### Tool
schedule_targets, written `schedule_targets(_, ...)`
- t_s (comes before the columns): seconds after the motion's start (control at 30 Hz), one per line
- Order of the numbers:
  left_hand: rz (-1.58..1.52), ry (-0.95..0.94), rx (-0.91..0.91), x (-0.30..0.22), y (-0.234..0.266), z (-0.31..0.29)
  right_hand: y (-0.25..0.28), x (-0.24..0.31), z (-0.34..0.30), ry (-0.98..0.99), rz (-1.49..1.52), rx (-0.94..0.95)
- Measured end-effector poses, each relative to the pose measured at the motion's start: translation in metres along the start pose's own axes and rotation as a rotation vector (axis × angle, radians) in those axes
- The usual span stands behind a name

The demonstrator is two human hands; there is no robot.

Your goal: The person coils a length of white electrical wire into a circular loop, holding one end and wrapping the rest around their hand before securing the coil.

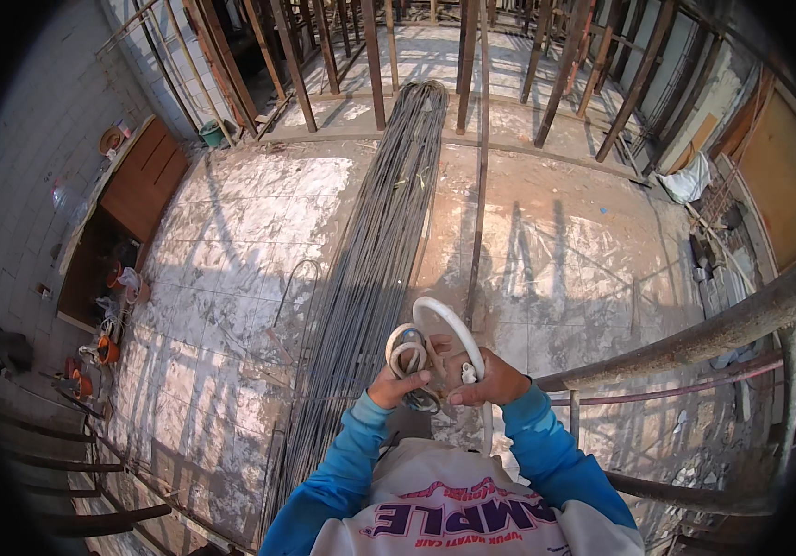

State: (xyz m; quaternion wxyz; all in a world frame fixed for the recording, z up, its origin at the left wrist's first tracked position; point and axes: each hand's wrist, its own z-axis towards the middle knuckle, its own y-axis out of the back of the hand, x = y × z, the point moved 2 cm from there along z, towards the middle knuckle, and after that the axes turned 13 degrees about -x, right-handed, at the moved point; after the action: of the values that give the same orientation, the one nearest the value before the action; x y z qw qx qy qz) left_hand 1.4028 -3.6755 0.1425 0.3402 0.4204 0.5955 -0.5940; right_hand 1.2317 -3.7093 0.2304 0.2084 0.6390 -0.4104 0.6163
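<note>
In front of my body both hands are raised over the floor. My left hand (393, 385) is closed around a small coil (406, 357) of pale and darker cord-like loops. My right hand (490, 379) is wrapped around a thick white tube (453, 322), hose-like or rope-like. That tube arches up between the hands, and a length of it hangs below my right hand. A small whitish end piece shows by the right fingers; its kind is too small to tell. My hands are close together, with the coil and the tube side by side.
A long bundle of steel rods (361, 250) lies on the tiled floor. Rusty props (472, 65) stand beyond. A thick metal pipe rail (694, 343) is close on my right. A brown cabinet (143, 181) and orange containers (108, 349) line the left wall. A white sack (687, 179) lies far right.
</note>
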Motion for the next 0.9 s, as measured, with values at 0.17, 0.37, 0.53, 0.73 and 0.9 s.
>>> schedule_targets(0.17,-0.1,0.142,0.211,-0.001,0.005,0.11,0.077,0.018,0.074,0.214,-0.304,-0.811)
schedule_targets(0.37,0.077,0.259,0.359,0.009,-0.015,0.207,0.171,-0.024,0.119,0.021,0.555,-0.942)
schedule_targets(0.53,0.042,0.402,0.524,0.015,-0.057,0.256,0.2,-0.004,0.131,0.001,0.585,-0.86)
schedule_targets(0.73,0.015,0.515,0.873,0.027,-0.087,0.316,0.224,0.051,0.14,0.038,0.423,-0.854)
schedule_targets(0.9,0.132,0.495,1.085,0.043,-0.133,0.367,0.282,0.08,0.144,-0.066,0.614,-0.69)
